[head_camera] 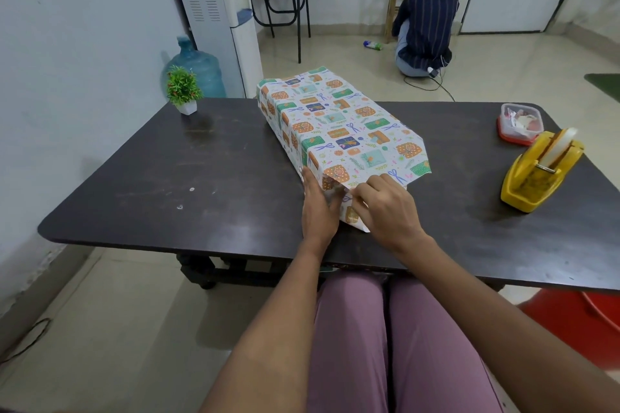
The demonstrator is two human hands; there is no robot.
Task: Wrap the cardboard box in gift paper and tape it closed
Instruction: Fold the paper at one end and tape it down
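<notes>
Near edge of table (214,178), centre: left hand (317,208), fingers straight and together, pressed flat against the near-left side of the box (339,124); right hand (385,208), fingers curled, pinching a fold of paper (350,211) at the box's near end. Box, covered in patterned paper, lies lengthwise from near edge to far edge. Right side: yellow dispenser (540,171); beyond it, a container (518,124) by the far-right corner. Far-left corner: plant (184,90). Floor beyond: a crouching person (424,23).
</notes>
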